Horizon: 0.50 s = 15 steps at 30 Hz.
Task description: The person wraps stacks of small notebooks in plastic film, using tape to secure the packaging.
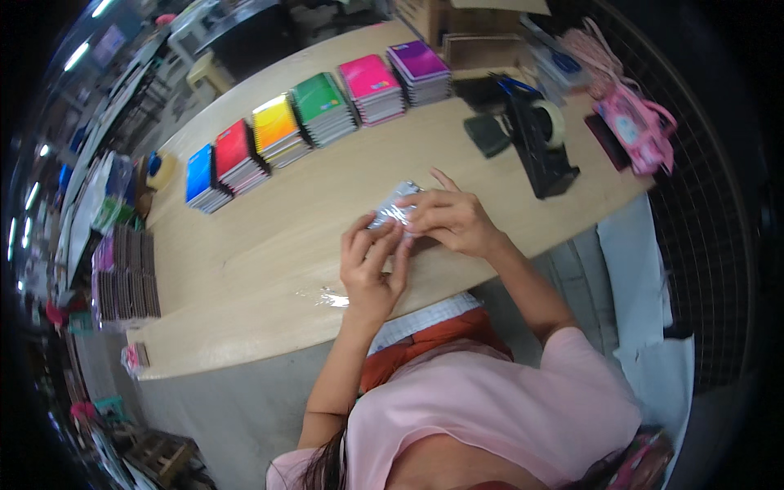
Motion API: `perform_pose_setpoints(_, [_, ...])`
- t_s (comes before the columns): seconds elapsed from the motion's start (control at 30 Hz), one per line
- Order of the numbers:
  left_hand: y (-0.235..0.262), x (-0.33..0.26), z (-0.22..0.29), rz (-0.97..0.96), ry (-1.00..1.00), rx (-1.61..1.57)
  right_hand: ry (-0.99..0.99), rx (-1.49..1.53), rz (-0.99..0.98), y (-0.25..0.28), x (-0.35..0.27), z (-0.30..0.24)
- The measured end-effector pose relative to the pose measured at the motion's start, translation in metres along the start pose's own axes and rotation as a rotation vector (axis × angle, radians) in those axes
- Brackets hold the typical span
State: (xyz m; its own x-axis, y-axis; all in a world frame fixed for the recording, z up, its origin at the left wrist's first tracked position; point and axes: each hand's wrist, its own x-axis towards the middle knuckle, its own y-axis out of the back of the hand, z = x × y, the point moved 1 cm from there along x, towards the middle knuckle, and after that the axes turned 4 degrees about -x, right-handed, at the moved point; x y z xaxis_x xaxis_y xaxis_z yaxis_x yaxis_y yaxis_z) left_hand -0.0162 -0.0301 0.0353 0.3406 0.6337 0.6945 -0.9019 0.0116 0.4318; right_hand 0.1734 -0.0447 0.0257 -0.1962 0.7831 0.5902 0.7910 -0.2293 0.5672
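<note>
Between my hands, over the table (269, 261), is a small greyish pack in shiny clear plastic (395, 209), about the size of one of the notebooks. My left hand (371, 260) grips its near left side with bent fingers and thumb. My right hand (453, 219) pinches the plastic at the right side, one finger lifted away. Glare and my fingers hide much of the pack, and I cannot tell what is inside. A loose piece of clear plastic film (331, 297) lies on the table left of my left forearm.
Stacks of spiral notebooks stand in a row beyond my hands, from a blue stack (204, 180) to a purple stack (420, 69). A black tape dispenser (539, 151) and pink pouch (635, 131) sit right. Bundled packs (124, 273) stand at the left edge.
</note>
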Motion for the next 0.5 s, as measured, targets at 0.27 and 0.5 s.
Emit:
perform_pose_setpoints(0.27, [-0.003, 0.001, 0.003, 0.017, -0.017, 0.010, -0.437, -0.026, 0.767, 0.121, -0.052, 0.046])
perform_pose_setpoints(0.5, [-0.003, 0.000, 0.004, 0.023, -0.021, -0.005, -1.220, 0.119, 0.512, 0.209, -0.114, 0.112])
